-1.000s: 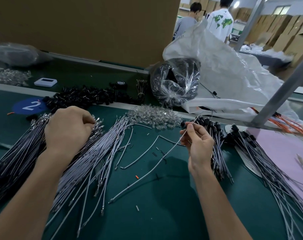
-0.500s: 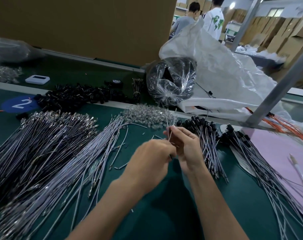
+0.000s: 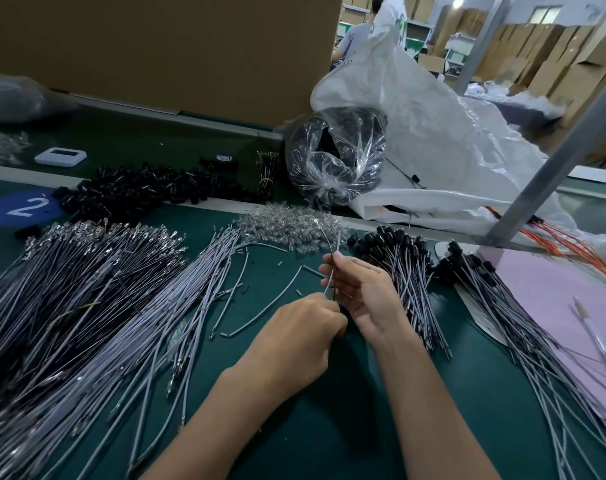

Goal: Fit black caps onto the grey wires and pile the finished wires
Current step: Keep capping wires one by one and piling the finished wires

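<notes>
My right hand (image 3: 360,296) pinches thin grey wires (image 3: 333,258) upright over the green table, their tips pointing up. My left hand (image 3: 301,336) is curled just below and left of it, gripping the lower ends of those wires. A wide heap of uncapped grey wires (image 3: 97,306) fans across the left. Loose black caps (image 3: 139,192) lie in a heap at the back left. Wires fitted with black caps sit in a pile (image 3: 409,268) right of my hands, and a second capped pile (image 3: 502,299) lies further right.
A mound of clear small parts (image 3: 287,225) lies behind my hands. A clear bag of black parts (image 3: 336,157), a white sack (image 3: 433,133) and a slanting metal post (image 3: 551,161) stand at the back right. A pink sheet (image 3: 554,292) with a pen covers the right.
My left hand left the wire heap on the left and came over to my right hand, closing on the wires there. The wires now stand upright between both hands.
</notes>
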A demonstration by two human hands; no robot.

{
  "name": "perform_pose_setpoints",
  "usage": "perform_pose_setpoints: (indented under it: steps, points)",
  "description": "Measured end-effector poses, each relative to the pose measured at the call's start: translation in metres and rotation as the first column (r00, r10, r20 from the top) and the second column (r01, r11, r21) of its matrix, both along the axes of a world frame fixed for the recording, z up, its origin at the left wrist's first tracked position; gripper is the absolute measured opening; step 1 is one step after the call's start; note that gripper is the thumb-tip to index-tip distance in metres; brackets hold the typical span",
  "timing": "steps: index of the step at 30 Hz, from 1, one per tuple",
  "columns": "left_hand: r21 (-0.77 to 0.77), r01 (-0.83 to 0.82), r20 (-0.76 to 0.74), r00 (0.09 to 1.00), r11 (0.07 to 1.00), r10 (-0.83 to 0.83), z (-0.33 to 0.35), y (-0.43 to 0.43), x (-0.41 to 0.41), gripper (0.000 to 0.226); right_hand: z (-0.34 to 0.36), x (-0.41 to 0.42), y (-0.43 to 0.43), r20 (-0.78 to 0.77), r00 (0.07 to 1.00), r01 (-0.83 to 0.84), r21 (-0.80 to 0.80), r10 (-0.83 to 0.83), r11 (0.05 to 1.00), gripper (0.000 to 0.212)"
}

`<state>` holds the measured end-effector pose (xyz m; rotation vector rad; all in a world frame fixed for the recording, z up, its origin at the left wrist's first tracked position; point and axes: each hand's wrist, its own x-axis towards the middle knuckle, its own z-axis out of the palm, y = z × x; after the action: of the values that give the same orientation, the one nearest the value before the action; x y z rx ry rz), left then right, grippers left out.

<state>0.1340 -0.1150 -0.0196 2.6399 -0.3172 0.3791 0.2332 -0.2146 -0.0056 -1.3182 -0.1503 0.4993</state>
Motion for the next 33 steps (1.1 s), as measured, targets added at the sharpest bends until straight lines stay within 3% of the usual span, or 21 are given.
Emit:
perform_pose_setpoints:
  steps: [5,7,10,12,14,16,19,21,25,30,33]
  points:
    - [-0.038,0.027,0.012,1.000,0.999,-0.027,0.003,-0.002,-0.004,0.022,-0.002,0.001,-0.001,-0.021,1.000,-0.019,0.078,0.021,0.997,0.011]
    - [-0.165,0.036,0.085,0.996,0.986,-0.022,0.009,-0.005,-0.008,0.027,-0.002,0.002,-0.002,-0.047,0.999,0.022,0.151,-0.015,0.988,0.011]
    - [-0.429,-0.009,0.291,0.945,0.903,0.148,0.026,-0.001,-0.005,0.036,-0.002,0.005,-0.002,-0.037,0.993,0.117,0.226,-0.112,0.967,0.005]
    - [-0.478,-0.138,0.352,0.875,0.867,0.333,0.033,0.009,0.003,0.038,-0.005,0.007,-0.002,0.077,0.976,0.192,0.141,-0.204,0.971,0.005]
    - [-0.442,-0.315,0.313,0.823,0.840,0.474,0.037,0.020,0.017,0.037,-0.008,0.008,-0.001,0.207,0.943,0.256,0.055,-0.262,0.965,0.003]
    - [-0.310,-0.448,0.196,0.833,0.838,0.518,0.035,0.030,0.038,0.040,-0.011,0.009,0.000,0.290,0.907,0.314,0.015,-0.305,0.949,0.004]
    - [-0.084,-0.510,-0.072,0.860,0.856,0.506,0.022,0.041,0.069,0.050,-0.014,0.008,0.002,0.334,0.883,0.351,-0.007,-0.329,0.936,0.004]
    - [-0.009,-0.505,-0.150,0.854,0.863,0.498,0.013,0.043,0.082,0.041,-0.015,0.008,0.003,0.337,0.883,0.353,-0.012,-0.328,0.936,0.004]
    - [-0.012,-0.545,-0.149,0.830,0.838,0.537,0.006,0.046,0.096,0.022,-0.014,0.009,0.003,0.343,0.881,0.349,-0.006,-0.326,0.937,0.005]
    - [-0.093,-0.522,-0.086,0.852,0.848,0.516,0.007,0.053,0.098,0.018,-0.013,0.008,0.004,0.346,0.887,0.327,-0.008,-0.304,0.945,0.009]
    - [-0.110,-0.586,0.016,0.807,0.803,0.591,0.013,0.075,0.100,0.020,-0.013,0.007,0.004,0.344,0.892,0.317,-0.010,-0.294,0.948,0.009]
